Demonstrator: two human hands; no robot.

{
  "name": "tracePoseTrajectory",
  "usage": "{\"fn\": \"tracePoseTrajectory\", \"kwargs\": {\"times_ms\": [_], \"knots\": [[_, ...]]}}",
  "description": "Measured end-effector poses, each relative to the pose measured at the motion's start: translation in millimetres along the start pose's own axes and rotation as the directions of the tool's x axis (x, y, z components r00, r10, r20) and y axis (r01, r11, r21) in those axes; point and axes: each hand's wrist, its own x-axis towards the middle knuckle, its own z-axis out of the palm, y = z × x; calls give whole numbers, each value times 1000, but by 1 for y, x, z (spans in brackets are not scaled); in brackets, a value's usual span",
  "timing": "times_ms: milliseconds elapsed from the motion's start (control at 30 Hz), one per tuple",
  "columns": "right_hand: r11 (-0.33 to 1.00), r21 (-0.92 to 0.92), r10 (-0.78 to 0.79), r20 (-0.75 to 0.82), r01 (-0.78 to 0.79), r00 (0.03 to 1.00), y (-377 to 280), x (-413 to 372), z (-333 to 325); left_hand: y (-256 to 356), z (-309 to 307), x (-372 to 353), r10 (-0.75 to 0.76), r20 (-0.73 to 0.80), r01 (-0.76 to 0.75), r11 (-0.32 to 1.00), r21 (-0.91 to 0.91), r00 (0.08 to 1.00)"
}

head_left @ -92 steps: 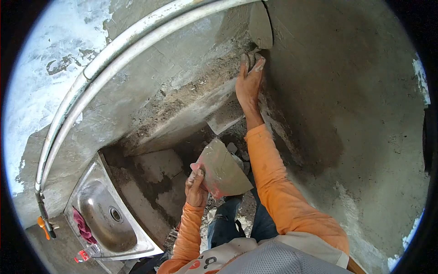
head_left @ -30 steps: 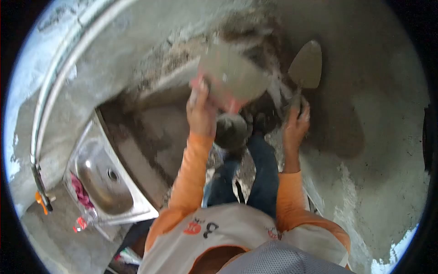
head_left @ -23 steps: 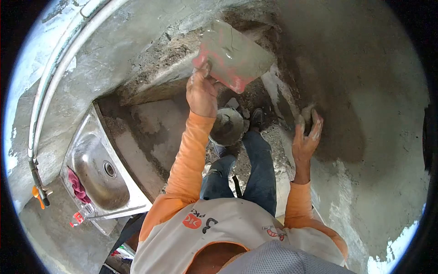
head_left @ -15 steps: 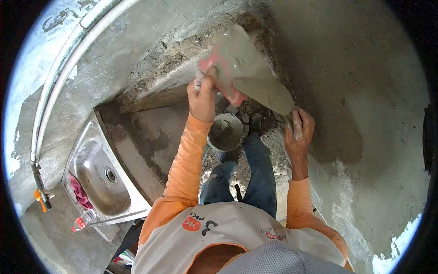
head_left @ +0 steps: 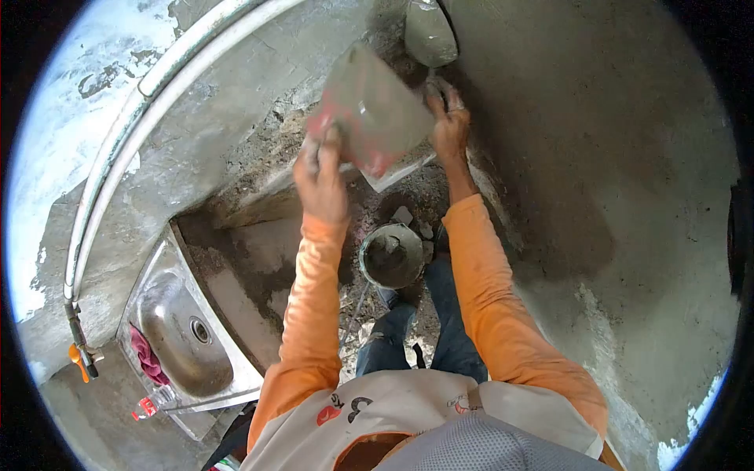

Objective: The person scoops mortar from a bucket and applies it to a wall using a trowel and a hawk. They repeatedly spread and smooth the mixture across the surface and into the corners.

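Observation:
My left hand point(head_left: 323, 177) grips a flat board point(head_left: 381, 110) by its near left edge. The board is grey with smeared mortar, shows red patches near my fingers, and is blurred. Closed round a handle just right of the board, my right hand point(head_left: 452, 129) holds a trowel point(head_left: 431, 35). Its leaf-shaped blade looks wet and grey and points away from me, over the corner by the right wall point(head_left: 605, 188). Below both hands, a bucket point(head_left: 365, 269) with grey mortar point(head_left: 397, 255) inside stands on the floor near my feet.
At the left is a steel sink point(head_left: 177, 337) with a dark red cloth point(head_left: 144, 353) and a plastic bottle point(head_left: 154, 402) on its edge. Pipes point(head_left: 106, 149) curve along the left wall to a tap with an orange handle point(head_left: 78, 363). A rough ledge point(head_left: 267, 169) runs behind the board.
My right hand and the trowel have gone up and left, taking the blade off the board to the far corner. My left hand and the board have shifted slightly left.

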Motion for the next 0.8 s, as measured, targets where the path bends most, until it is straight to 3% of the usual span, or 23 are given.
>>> {"fn": "tracePoseTrajectory", "kwargs": {"times_ms": [33, 100, 167, 200, 233, 300, 333, 400, 500, 567, 633, 700, 733, 767, 800], "knots": [[957, 204, 191, 83, -205, 978, -7, 3, 5, 2, -7, -9, -24, -70, 26, 999, 27, 997], [934, 269, 215, 100, -234, 972, 27, 1, 23, 0, -18, -32, -37, -112, 41, 999, 30, 993], [765, 374, 547, 51, -524, 836, 57, -7, 46, -5, -32, -55, -57, -147, 63, 997, 34, 987], [886, 291, 384, -29, -360, 923, 38, -8, 45, -9, -39, -67, -89, -155, 94, 995, 29, 984], [885, 290, 388, -31, -363, 921, 27, -11, 41, -10, -44, -76, -120, -163, 126, 992, 23, 979], [749, 414, 484, 190, -516, 854, 7, -21, 32, -4, -43, -89, -169, -206, 164, 986, -41, 964], [749, 415, 485, 187, -517, 854, -5, -32, 24, 1, -43, -94, -216, -247, 195, 975, -107, 945], [617, 450, 521, 382, -646, 763, -31, -57, 6, -1, -60, -105, -241, -252, 223, 970, -98, 937], [496, 535, 512, 457, -685, 727, -58, -81, -6, -6, -76, -114, -251, -304, 217, 966, -141, 919], [516, 562, 545, 368, -647, 754, -65, -71, 7, 6, -89, -122, -214, -272, 202, 977, -70, 938], [425, 707, 421, 398, -565, 815, -62, -51, 22, 38, -91, -119, -272, -267, 261, 962, -78, 925], [408, 667, 422, 467, -623, 777, -38, -37, 42, 59, -80, -107, -248, -319, 188, 960, -206, 915], [668, 491, 456, 326, -560, 828, -23, -40, 49, 60, -83, -102, -263, -323, 210, 959, -188, 909], [839, 232, 448, 218, -492, 867, -12, -66, 51, 65, -88, -101, -322, -324, 287, 946, -152, 890], [816, 178, 498, 266, -550, 825, -6, -87, 39, 45, -110, -104, -333, -346, 326, 942, -80, 877]]}}
